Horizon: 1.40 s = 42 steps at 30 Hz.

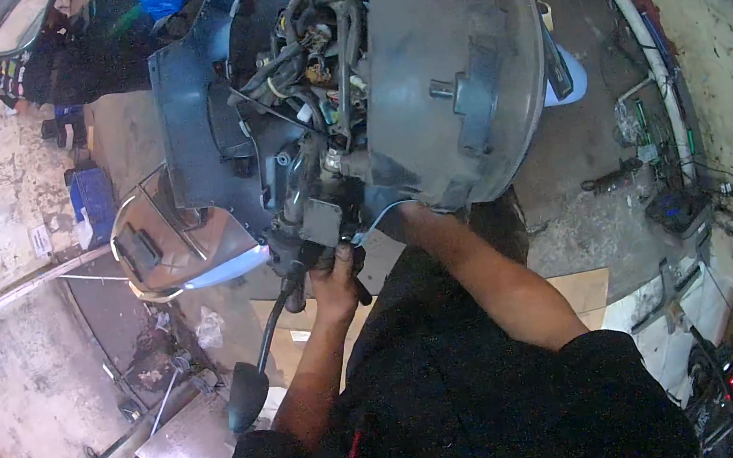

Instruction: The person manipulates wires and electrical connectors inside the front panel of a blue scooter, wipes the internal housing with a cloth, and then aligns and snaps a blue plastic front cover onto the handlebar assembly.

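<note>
A dusty dark scooter front cowl fills the upper middle, with a bundle of cables exposed beside it and a blue-grey inner panel to its left. My left hand grips the black handlebar switch housing at the lower middle, near a thin light-blue wire; a black mirror on a stalk points down-left from it. My right hand reaches under the cowl's lower edge beside that wire; its fingers are hidden.
A brown-and-white loose panel sits to the left. Cardboard lies on the floor below. A person in dark clothing is at the upper left. A long pipe runs along the right wall, and a blue box stands at the left.
</note>
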{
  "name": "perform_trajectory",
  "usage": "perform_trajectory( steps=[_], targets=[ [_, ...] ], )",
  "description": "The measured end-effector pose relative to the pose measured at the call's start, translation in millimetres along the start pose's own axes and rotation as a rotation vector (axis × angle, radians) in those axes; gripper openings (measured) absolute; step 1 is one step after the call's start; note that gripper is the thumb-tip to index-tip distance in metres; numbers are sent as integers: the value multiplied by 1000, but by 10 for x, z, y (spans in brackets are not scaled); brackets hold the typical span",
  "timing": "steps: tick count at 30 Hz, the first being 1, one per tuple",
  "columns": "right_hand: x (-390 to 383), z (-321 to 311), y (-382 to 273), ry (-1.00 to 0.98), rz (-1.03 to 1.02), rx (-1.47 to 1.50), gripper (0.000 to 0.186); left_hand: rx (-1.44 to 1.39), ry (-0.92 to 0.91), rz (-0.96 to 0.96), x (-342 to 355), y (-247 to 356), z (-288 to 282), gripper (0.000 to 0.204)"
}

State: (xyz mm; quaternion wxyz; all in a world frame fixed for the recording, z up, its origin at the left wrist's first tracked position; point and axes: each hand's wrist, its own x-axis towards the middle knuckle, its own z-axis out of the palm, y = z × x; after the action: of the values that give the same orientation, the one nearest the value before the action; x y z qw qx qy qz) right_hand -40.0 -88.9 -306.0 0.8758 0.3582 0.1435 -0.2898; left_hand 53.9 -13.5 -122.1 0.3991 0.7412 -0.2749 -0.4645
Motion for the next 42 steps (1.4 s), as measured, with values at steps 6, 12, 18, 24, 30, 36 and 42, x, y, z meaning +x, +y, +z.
perform_trajectory(
  steps=[6,12,18,24,30,36,42],
  targets=[
    [-739,377,301,-38,-562,-2381,39,-5,14,-70,-55,42,12,43],
    [-1025,682,538,228,-352,-324,32,-81,17,-11,-2,-110,-4,35],
    [-1019,661,453,158,-410,-592,35,-81,2,-10,6,-91,-10,34],
    [-1165,776,632,305,-528,-525,23,-45,12,-21,7,-102,-21,33],
    [-1294,785,800,387,-558,-530,28,-101,1,-71,24,-141,-35,33],
    [-1046,226,540,49,-443,-415,33,-30,-55,-26,43,-148,-61,36],
    [-1230,813,765,197,-549,-321,18,-10,-21,-129,0,-77,-57,39]
  ],
)
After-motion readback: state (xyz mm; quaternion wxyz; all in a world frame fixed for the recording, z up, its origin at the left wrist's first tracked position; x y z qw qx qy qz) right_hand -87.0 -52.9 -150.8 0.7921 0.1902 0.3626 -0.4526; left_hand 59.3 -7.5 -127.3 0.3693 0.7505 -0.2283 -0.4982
